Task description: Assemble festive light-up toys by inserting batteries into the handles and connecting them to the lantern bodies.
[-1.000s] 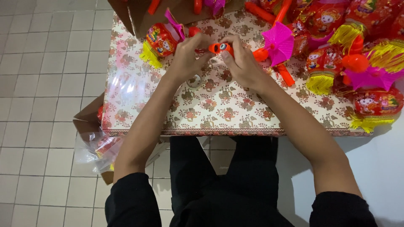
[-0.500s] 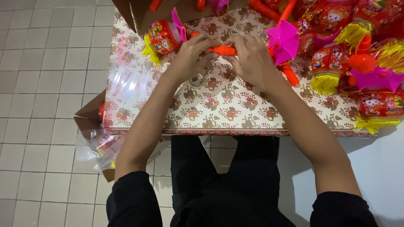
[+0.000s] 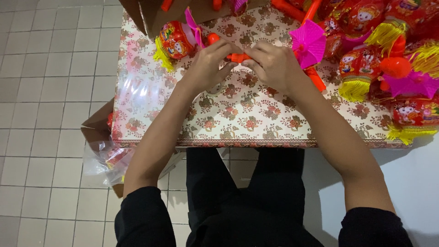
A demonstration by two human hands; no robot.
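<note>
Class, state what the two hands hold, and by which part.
Both the left hand and right hand pinch an orange stick, one at each end.

You are wearing a black top, its sleeves pushed up above both elbows, leaving forearms bare. Your left hand (image 3: 208, 64) and right hand (image 3: 274, 64) are wearing no gloves. Dark trousers are showing below.

Floral tablecloth (image 3: 238, 121), pink paper umbrella (image 3: 310, 42), red tasselled lanterns (image 3: 366, 73), cardboard box (image 3: 98, 126), tiled floor (image 3: 45, 91)
</note>
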